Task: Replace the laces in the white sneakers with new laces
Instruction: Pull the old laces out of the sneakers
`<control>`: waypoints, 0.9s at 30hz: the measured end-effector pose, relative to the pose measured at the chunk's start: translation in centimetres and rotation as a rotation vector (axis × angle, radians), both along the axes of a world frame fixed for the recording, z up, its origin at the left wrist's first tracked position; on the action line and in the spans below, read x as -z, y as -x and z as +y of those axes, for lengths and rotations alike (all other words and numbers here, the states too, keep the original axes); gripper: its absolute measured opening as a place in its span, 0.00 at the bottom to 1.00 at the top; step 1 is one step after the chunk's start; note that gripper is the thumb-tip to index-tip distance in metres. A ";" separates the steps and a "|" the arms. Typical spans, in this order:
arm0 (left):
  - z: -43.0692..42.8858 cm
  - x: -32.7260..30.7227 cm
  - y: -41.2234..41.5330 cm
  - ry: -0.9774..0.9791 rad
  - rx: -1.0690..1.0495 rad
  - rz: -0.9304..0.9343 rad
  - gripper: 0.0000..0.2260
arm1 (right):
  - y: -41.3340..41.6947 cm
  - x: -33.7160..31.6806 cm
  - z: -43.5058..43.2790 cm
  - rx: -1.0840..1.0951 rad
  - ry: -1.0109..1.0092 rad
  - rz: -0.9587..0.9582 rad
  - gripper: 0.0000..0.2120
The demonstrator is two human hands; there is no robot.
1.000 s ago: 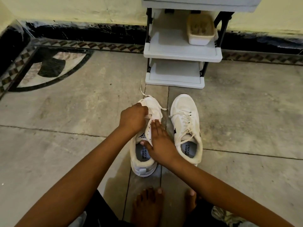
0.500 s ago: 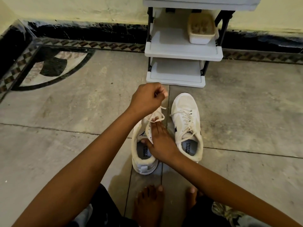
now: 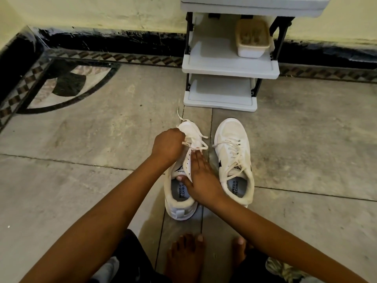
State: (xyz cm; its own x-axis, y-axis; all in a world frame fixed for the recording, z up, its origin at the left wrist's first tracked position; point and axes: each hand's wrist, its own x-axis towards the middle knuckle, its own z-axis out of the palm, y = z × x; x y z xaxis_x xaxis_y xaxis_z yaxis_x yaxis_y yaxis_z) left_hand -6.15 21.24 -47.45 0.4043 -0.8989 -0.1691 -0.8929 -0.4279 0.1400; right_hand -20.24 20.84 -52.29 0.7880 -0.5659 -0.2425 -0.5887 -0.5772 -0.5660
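Observation:
Two white sneakers stand side by side on the floor, toes pointing away from me. The left sneaker (image 3: 179, 203) has its upper eyelets bare, and its white lace (image 3: 195, 142) lies loose over the toe end. My left hand (image 3: 168, 145) grips that lace over the forefoot, fingers curled. My right hand (image 3: 201, 176) lies on the left sneaker's right eyelet flap, fingers straight along it and the thumb hooked inside by the tongue. The right sneaker (image 3: 234, 160) stays fully laced and untouched.
A white plastic shoe rack (image 3: 228, 66) stands just beyond the sneakers against the wall, with a white tub (image 3: 253, 39) on its middle shelf. My bare feet (image 3: 185, 256) rest on the tiled floor (image 3: 102, 139) near the sneakers' heels.
My left hand, raised with the lace half a second ago, has come back down onto the left sneaker's forefoot. My right hand has stayed on the eyelet flap.

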 end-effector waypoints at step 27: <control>-0.2 -1.0 -0.8 -0.017 -0.144 0.140 0.07 | 0.1 0.2 0.1 -0.001 -0.007 -0.024 0.39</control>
